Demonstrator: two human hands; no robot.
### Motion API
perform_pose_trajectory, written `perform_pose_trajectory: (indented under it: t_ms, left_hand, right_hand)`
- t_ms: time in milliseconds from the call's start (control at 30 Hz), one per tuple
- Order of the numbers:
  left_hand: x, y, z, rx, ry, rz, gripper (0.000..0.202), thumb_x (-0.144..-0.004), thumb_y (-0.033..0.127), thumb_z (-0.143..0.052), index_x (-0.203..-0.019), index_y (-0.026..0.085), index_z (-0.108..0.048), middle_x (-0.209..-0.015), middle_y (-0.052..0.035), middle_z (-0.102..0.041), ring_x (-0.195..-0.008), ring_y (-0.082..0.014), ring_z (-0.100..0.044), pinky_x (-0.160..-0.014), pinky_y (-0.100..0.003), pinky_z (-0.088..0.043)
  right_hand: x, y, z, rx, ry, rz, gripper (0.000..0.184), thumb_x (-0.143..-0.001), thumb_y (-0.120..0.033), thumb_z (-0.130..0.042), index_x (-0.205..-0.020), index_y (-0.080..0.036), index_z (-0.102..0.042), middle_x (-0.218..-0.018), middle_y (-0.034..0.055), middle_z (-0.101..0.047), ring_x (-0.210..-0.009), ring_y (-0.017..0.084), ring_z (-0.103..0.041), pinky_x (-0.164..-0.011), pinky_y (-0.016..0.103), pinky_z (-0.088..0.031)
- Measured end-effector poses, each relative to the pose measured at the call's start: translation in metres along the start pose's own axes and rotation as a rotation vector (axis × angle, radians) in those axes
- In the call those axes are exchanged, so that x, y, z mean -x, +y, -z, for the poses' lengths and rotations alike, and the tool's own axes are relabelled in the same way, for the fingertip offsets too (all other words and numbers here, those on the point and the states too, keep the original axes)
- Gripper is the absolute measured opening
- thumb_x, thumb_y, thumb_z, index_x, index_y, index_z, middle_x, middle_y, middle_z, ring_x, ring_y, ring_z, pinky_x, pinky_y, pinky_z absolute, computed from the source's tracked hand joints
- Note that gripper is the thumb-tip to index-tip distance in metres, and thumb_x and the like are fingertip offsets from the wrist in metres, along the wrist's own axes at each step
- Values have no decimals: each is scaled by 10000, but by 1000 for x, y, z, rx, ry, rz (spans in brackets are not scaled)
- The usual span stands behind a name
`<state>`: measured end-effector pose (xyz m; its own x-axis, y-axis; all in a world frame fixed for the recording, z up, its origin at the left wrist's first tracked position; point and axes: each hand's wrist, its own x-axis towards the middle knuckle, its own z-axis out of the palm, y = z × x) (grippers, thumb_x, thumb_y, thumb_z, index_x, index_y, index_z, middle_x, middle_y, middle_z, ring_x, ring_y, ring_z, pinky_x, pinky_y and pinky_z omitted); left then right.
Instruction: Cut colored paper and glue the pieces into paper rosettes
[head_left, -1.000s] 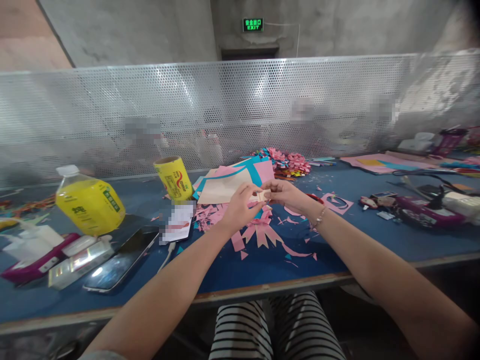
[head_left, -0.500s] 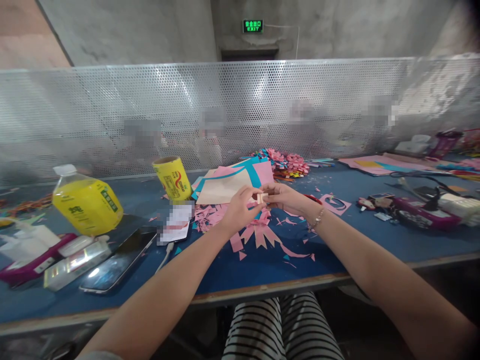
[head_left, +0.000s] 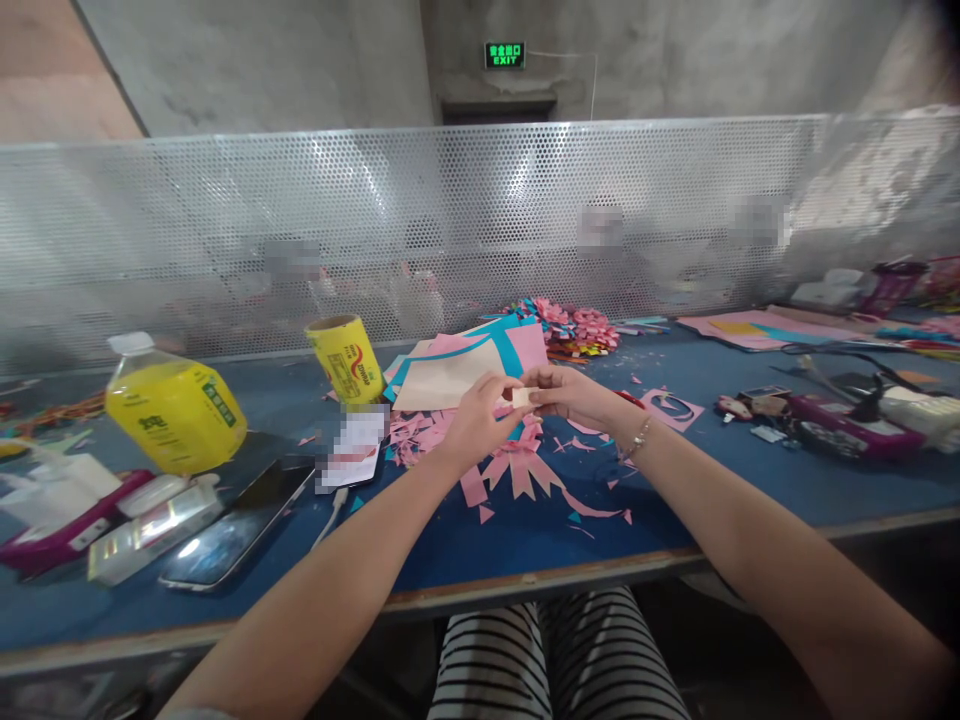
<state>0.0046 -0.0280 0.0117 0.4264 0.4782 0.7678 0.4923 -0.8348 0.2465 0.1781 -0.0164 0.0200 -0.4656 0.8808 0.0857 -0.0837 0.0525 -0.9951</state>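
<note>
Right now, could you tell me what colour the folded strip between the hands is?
The folded strip is pale beige, clearest in the head view.

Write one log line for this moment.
left hand: pinches paper strip | right hand: pinches same strip | below: pink scraps on table

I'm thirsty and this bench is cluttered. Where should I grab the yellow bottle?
Probably around the yellow bottle at its broad body, below the white cap, coming in from its right side. The table looks bare there, while the phone and a clear box crowd its front.
</note>
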Motion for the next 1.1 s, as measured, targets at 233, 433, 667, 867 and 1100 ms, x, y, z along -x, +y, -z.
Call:
perform_pose_trajectory:
  t_ms: [233, 433, 667, 867, 1100]
  left_hand:
    - [0, -1, 1, 11, -17, 6, 175, -749, 256, -596, -887, 164, -542, -801, -28, -570, -772, -144, -544, -705, -276, -443]
    - [0, -2, -3, 113, -55, 78, 247, -708, 256, -636, -917, 159, -547, -848, -38, -591, -795, -147, -563, -724, -280, -455]
    - [1, 0, -6, 293, -71, 296, 248, -707, 258, -614, -932, 164, -571, -943, -54, -615, -837, -155, -581, -727, -277, -472]
    - [-1, 0, -6, 535, -55, 478, 290, -636, 237, -664, -900, 155, -576, -810, -15, -611, -679, -115, -560, -628, -242, -475]
    - [-3, -2, -7, 787, -74, 536, 315, -624, 306, -685, -864, 136, -574, -738, -11, -606, -676, -129, -582, -652, -270, -484]
  right_hand:
    - [-1, 0, 0, -7, -15, -7, 243, -625, -175, -668, -845, -174, -565, -766, -17, -543, -646, 71, -541, -646, 227, -478]
    - [0, -1, -2, 5, 3, -12, 232, -635, -201, -685, -821, -172, -550, -781, -9, -561, -664, 76, -540, -632, 225, -466]
    - [-3, 4, 1, -31, -48, -18, 292, -623, -257, -714, -854, -169, -557, -815, 1, -572, -653, 71, -539, -589, 205, -452]
    - [-4, 5, 1, -11, -71, -28, 306, -632, -286, -716, -860, -157, -558, -746, -9, -555, -637, 71, -540, -584, 202, -451]
    - [-2, 4, 2, 71, -97, -33, 301, -649, -330, -701, -857, -159, -567, -754, -6, -561, -643, 74, -540, -615, 216, -447]
